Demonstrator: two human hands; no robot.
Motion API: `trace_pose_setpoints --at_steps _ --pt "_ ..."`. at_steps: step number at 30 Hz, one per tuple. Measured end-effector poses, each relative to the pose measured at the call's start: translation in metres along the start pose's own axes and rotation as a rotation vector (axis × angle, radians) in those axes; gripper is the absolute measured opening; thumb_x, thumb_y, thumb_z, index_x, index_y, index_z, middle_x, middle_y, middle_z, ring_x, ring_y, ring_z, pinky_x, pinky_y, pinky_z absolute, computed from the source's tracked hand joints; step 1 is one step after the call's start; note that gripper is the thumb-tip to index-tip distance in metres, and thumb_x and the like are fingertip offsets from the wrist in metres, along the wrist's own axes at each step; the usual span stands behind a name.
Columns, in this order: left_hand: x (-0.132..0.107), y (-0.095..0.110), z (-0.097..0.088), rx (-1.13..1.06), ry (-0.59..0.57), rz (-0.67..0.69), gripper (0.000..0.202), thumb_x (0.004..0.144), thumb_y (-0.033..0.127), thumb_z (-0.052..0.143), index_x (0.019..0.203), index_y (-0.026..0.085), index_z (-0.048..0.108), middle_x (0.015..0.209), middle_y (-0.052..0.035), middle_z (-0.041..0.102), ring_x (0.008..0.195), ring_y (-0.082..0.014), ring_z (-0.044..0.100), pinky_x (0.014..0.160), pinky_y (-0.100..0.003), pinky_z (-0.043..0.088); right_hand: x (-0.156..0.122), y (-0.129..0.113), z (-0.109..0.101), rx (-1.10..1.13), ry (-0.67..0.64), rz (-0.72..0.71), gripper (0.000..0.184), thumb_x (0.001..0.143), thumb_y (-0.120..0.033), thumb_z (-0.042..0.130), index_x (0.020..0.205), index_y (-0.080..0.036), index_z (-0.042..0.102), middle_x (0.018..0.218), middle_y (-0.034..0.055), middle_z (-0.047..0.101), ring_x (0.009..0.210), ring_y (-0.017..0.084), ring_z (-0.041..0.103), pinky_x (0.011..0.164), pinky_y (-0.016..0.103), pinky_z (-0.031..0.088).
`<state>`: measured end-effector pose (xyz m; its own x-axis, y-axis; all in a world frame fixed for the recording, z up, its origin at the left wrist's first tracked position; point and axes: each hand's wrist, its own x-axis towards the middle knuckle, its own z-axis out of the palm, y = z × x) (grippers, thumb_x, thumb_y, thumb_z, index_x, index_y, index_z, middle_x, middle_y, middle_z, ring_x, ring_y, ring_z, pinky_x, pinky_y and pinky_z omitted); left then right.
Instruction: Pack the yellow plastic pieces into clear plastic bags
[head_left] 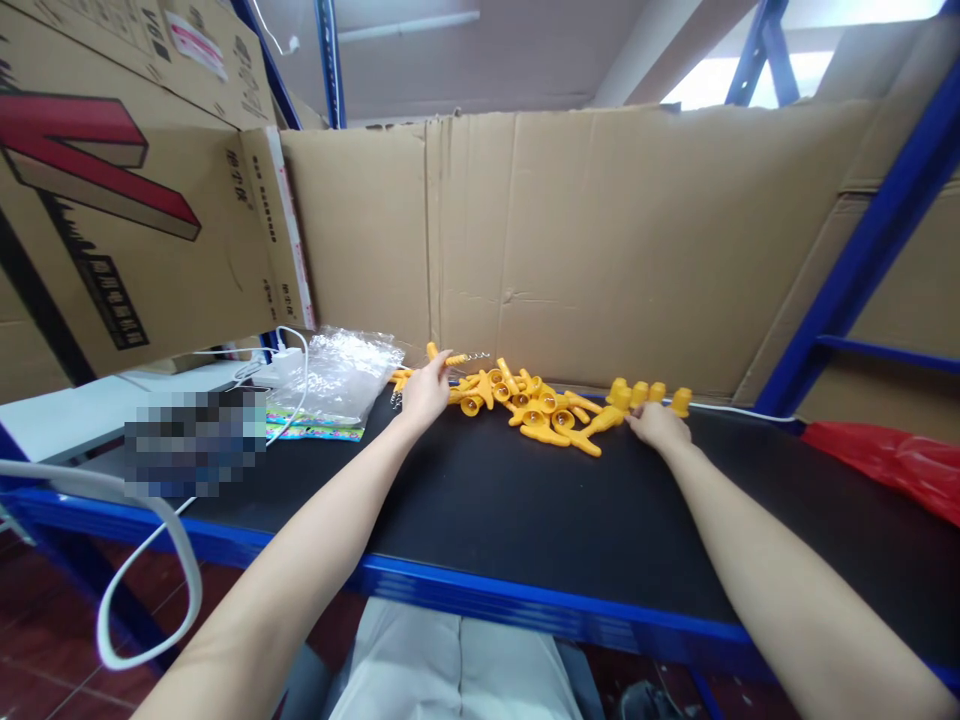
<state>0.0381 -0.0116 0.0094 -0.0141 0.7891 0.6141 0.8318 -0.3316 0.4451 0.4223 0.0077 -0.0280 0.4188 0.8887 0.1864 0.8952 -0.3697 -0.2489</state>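
Observation:
A heap of small yellow plastic parts lies on the black bench top against the cardboard back wall. My left hand reaches to the left end of the heap, fingers curled around one yellow part. My right hand rests at the right end, fingertips pinching a long yellow part. A short row of upright yellow caps stands just behind my right hand.
A crumpled clear plastic bag lies left of the heap over a colourful printed sheet. A white cable loops off the bench's blue front edge. A red bag sits at far right. Cardboard boxes stand on the left.

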Motion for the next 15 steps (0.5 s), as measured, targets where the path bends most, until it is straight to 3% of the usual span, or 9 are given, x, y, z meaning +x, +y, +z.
trace_pose_setpoints --at_steps 6,10,15 --pt "0.001 0.000 0.000 -0.124 0.047 0.006 0.035 0.082 0.013 0.042 0.111 0.020 0.060 0.092 -0.0063 0.069 0.085 -0.0192 0.063 0.079 -0.031 0.047 -0.001 -0.001 0.003 -0.038 0.010 -0.092 0.037 0.080 -0.027 0.043 0.107 -0.015 0.065 0.107 0.0194 0.062 0.099 0.031 0.058 0.080 0.041 0.044" --pt "0.001 -0.001 0.004 -0.244 0.063 0.079 0.029 0.084 0.023 0.046 0.111 0.018 0.056 0.105 -0.0077 0.065 0.098 -0.0194 0.061 0.088 -0.032 0.045 0.000 0.000 0.004 -0.052 -0.001 -0.119 0.040 0.079 -0.027 0.042 0.109 -0.016 0.065 0.108 0.0181 0.061 0.100 0.030 0.058 0.081 0.041 0.044" --pt "0.002 -0.003 0.013 -0.344 -0.044 -0.089 0.037 0.087 0.038 0.045 0.118 0.017 0.048 0.101 -0.0099 0.065 0.088 -0.0195 0.063 0.078 -0.033 0.049 -0.003 -0.002 0.000 -0.044 -0.019 -0.120 0.040 0.080 -0.024 0.042 0.112 -0.016 0.064 0.112 0.0163 0.060 0.103 0.029 0.057 0.083 0.039 0.042"
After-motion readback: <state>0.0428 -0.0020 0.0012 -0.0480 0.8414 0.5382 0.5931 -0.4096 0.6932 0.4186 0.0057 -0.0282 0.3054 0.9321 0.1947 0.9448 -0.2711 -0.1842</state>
